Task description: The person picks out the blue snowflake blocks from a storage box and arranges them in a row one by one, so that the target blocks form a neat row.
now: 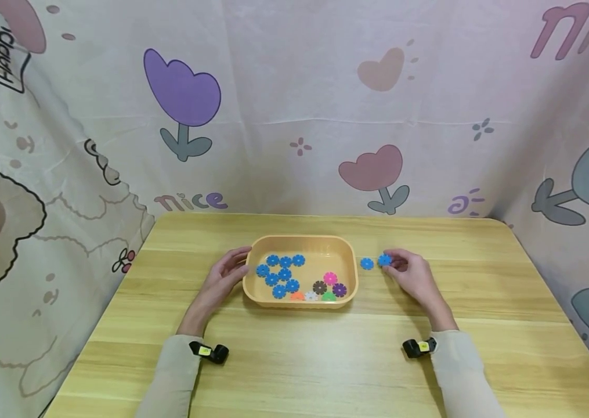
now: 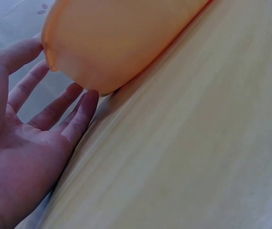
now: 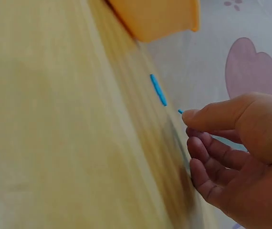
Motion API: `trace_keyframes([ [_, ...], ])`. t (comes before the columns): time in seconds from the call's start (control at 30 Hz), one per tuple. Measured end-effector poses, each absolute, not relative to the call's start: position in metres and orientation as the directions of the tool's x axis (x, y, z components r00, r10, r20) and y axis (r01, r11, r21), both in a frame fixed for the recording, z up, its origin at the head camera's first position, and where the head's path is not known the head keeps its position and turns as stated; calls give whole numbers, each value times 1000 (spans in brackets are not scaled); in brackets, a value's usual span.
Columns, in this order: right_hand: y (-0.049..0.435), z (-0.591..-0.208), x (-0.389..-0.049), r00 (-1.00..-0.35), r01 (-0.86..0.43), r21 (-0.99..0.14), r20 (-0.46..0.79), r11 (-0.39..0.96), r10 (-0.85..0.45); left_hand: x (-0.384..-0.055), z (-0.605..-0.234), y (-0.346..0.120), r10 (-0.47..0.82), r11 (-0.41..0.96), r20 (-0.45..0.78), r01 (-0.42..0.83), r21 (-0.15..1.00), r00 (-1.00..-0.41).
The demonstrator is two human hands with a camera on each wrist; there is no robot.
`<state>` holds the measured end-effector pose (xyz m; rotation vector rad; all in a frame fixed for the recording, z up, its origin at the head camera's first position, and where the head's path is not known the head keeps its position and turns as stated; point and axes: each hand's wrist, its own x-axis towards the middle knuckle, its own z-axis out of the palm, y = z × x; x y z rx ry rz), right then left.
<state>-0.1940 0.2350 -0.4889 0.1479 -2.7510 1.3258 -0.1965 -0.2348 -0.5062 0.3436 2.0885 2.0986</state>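
A disc (image 1: 384, 259) is pinched by the right hand (image 1: 413, 277), right of the tray (image 1: 328, 256), its left end touched by the spread left hand (image 1: 223, 278)

In the right wrist view, the hand (image 3: 257, 176) hides most of the held disc (image 1: 385, 260); the top edge crops the tray (image 3: 162, 19).

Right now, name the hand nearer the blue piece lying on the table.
Right: the right hand is beside that blue piece, pinching another piece; the left hand touches the far end of the tray.
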Motion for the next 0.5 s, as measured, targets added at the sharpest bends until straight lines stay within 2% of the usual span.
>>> trace_keyframes([
  [0.5, 233, -494, -194, -989, -140, -722, 138, 678, -58, -197, -506, -235, 277, -20, 44, 40, 999, -960],
])
